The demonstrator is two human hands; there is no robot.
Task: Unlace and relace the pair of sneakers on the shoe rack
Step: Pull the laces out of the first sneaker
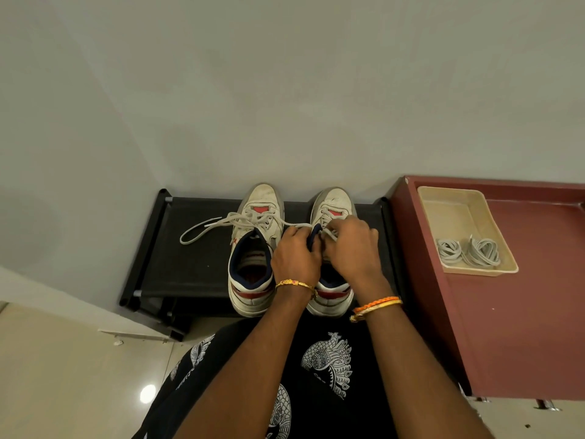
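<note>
Both sneakers sit on the rack (190, 267). The left hand (296, 258) curls its fingers (292, 232) round the right sneaker's (332, 204) dark tongue (315, 237); the right hand (353, 245) pinches its lace (330, 232). The left sneaker's (253, 248) lace trails loose.

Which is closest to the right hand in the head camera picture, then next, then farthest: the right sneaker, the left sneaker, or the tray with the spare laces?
1. Right sneaker: directly under the right hand, which is working at its laces.
2. Left sneaker: alongside, to the left on the rack.
3. Tray: off to the right, on the red cabinet.
</note>
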